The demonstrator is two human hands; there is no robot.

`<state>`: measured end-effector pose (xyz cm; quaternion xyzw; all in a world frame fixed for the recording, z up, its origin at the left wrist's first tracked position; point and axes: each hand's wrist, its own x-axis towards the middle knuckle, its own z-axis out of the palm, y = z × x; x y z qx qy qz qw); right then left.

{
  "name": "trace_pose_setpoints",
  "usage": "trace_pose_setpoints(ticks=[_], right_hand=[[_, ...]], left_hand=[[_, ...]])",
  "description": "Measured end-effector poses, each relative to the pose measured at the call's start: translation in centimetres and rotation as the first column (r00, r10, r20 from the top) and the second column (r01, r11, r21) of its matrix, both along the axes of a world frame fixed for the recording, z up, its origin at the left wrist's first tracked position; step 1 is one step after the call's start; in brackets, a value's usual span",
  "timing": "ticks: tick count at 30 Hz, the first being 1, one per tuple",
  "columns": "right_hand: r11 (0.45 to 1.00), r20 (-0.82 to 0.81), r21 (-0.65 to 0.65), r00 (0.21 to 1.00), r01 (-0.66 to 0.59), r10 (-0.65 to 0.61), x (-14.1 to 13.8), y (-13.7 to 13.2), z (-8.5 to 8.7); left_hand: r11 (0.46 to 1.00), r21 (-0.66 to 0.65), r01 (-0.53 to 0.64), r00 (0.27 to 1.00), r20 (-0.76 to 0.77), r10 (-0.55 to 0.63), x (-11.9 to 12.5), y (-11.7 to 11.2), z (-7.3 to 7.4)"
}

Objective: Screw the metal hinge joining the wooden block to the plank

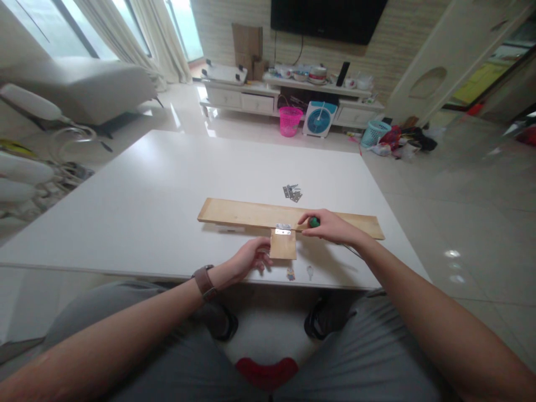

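A long wooden board (243,212) lies across the white table (167,184). A small square wooden board (283,247) sits against its near edge, and a silver metal hinge (283,229) spans the two. My left hand (253,257) is at the left edge of the small board, thumb by its side and fingers curled below; it appears to grip it. My right hand (330,224) is closed round a green-handled screwdriver (314,222), just right of the hinge and over the long board. The screwdriver's tip is hidden.
Loose hinges (292,193) and screws lie beyond the long board. Two small flat items, one a cartoon figure (291,273), lie near the table's front edge. Past the table stand a pink basket (290,120), a blue fan (319,118) and a TV cabinet (257,103).
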<state>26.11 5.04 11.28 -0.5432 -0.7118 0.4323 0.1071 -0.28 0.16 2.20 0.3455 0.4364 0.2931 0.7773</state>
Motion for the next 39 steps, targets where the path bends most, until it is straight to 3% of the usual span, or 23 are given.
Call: trace_pose_setpoints(ticks=[9,17,29,39], right_hand=[[0.998,0.035,0.064,0.999,-0.013,0.011,0.1,0.2,-0.4],[0.997,0.051,0.076,0.999,0.002,-0.006,0.1,0.1,-0.4],[0.999,0.081,0.053,0.997,-0.007,0.003,-0.2,-0.1,-0.1],[0.998,0.088,0.062,0.996,-0.030,0.025,0.0,0.0,-0.2]], left_hand=[[0.993,-0.070,-0.091,0.979,0.174,0.101,0.0,0.2,0.8],[0.999,0.050,-0.021,0.973,0.231,0.009,-0.3,0.0,1.2],[0.998,0.066,-0.014,0.982,0.191,0.001,-0.4,0.0,1.8],[0.982,0.187,0.032,0.998,0.047,-0.041,0.0,-0.1,1.9]])
